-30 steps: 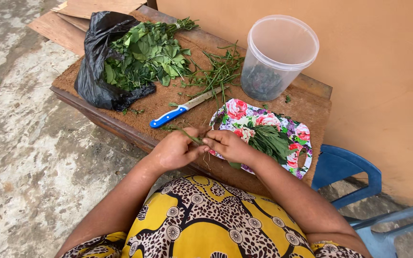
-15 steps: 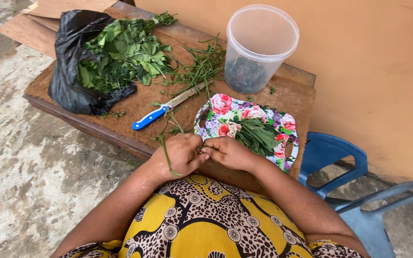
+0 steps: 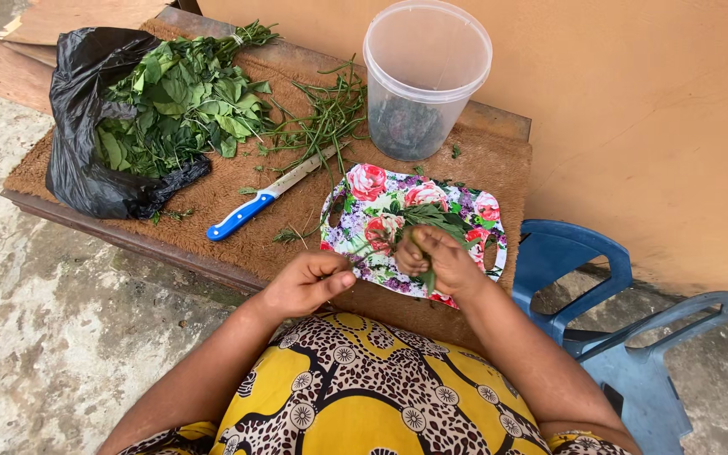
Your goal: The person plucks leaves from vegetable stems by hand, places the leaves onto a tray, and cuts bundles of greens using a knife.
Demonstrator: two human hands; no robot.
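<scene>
My right hand [image 3: 440, 257] is over the near part of a floral cutting board [image 3: 364, 181] and grips a few plucked green leaves, next to the small leaf pile [image 3: 438, 217] lying on that board. My left hand [image 3: 307, 282] hovers at the table's near edge, just left of the board, thumb and fingers pinched together; I cannot make out anything between them. A blue-handled knife [image 3: 250, 206] lies on the brown mat [image 3: 499, 168] to the left of the board.
A black plastic bag [image 3: 73, 168] holds a big bunch of leafy greens [image 3: 179, 97] at the back left. Bare green stems [image 3: 322, 114] lie beside it. A clear plastic tub [image 3: 423, 76] stands behind the board. A blue plastic chair [image 3: 566, 261] is at the right.
My hands were joined, stripping a stem at the table edge; they have parted. The right hand moved onto the floral board with leaves. The stem no longer shows in my left hand.
</scene>
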